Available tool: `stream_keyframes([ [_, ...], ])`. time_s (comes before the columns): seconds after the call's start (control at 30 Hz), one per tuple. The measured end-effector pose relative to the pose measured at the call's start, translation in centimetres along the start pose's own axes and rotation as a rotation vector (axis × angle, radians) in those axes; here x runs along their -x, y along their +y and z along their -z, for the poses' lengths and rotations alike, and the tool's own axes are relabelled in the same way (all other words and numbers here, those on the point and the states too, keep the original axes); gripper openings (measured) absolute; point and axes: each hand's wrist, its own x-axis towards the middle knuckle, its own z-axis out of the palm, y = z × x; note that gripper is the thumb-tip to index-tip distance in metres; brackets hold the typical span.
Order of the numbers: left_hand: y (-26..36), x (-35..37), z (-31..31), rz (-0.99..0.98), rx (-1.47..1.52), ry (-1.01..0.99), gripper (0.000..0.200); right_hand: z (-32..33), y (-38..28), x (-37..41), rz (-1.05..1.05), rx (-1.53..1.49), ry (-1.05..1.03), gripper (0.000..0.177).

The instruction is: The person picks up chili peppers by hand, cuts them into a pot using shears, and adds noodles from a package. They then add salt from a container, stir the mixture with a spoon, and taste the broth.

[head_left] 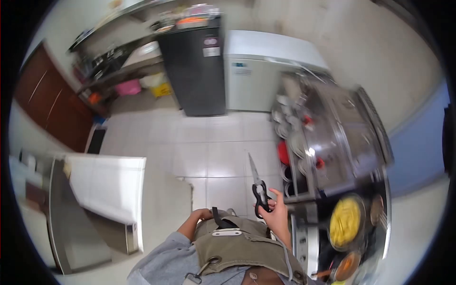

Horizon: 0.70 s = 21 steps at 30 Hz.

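Observation:
Black-handled scissors (261,192) are in my right hand (277,214), with the fingers around the handles and the metal blades pointing up and away from me. My left hand (205,214) is low at my waist, beside the olive-green bag or apron (237,251) on my front. Its fingers are largely hidden, so whether it holds anything cannot be made out.
On my right, a stove (306,247) bears a pan of yellow food (345,222) and a smaller pan (348,266). Beyond stands a metal dish rack (327,137). A dark fridge (192,71) and a white freezer (251,85) are ahead, a white-topped surface (109,185) left.

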Motion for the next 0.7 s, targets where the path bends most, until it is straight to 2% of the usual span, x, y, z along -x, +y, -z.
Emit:
stream_keyframes([
  [0.13, -3.1, 3.0, 0.6, 0.027, 0.154, 0.125, 0.048, -6.7, -1.6, -7.5, -0.019, 0.038, -0.412, 0.045],
  [0.17, -4.7, 2.8, 0.6, 0.041, 0.245, 0.157, 0.048, -9.1, -2.4, -9.5, 0.049, 0.121, -0.538, 0.044],
  [0.23, -9.1, 0.0, 0.3, -0.128, -0.124, 0.275, 0.043, -15.1, -3.6, -12.5, 0.191, 0.246, -0.770, 0.042],
  [0.27, -11.8, -1.6, -0.5, -0.105, -0.037, 0.312, 0.043, -19.0, -4.4, -14.1, 0.218, 0.259, -0.862, 0.042],
  [0.33, -16.4, -4.2, -4.2, -0.001, 0.538, 0.857, 0.040, -26.0, -5.2, -15.7, 0.476, 0.374, -1.122, 0.043],
  [0.37, -15.6, -0.3, -3.9, 0.052, 0.603, 0.802, 0.038, -29.7, -4.6, -16.2, 0.522, 0.376, -1.218, 0.043],
  [0.4, -18.9, -3.1, -5.8, -0.121, 0.743, 0.875, 0.038, -33.3, -3.7, -16.8, 0.616, 0.357, -1.260, 0.043],
  [0.43, -16.2, 2.3, -5.0, 0.044, 1.281, 0.871, 0.034, -36.9, -3.3, -16.9, 0.724, 0.327, -1.318, 0.042],
  [0.47, -17.5, 0.8, -7.4, 0.051, 1.319, 1.112, 0.029, -40.0, -3.0, -17.2, 0.795, 0.327, -1.461, 0.042],
  [0.5, -18.4, -2.0, -10.0, 0.080, 1.485, 1.407, 0.026, -42.5, -2.8, -17.8, 0.906, 0.315, -1.436, 0.041],
  [0.53, -16.4, -0.5, -11.3, 0.376, 1.510, 1.644, 0.026, -44.8, -2.8, -17.6, 1.014, 0.287, -1.422, 0.040],
  [0.57, -14.3, 0.7, -12.4, 0.561, 1.708, 1.745, 0.026, -46.2, -3.7, -17.0, 1.064, 0.298, -1.448, 0.040],
  [0.6, -12.0, 2.4, -13.4, 0.552, 1.982, 1.810, 0.027, -46.9, -5.1, -16.7, 1.120, 0.293, -1.470, 0.040],
  [0.63, -8.8, 4.5, -14.5, 0.567, 2.137, 1.835, 0.028, -47.3, -6.1, -16.6, 1.140, 0.341, -1.520, 0.041],
  [0.7, -4.8, 1.5, -18.4, 0.809, 2.256, 1.950, 0.028, -49.4, -6.6, -16.8, 1.268, 0.529, -1.577, 0.037],
])
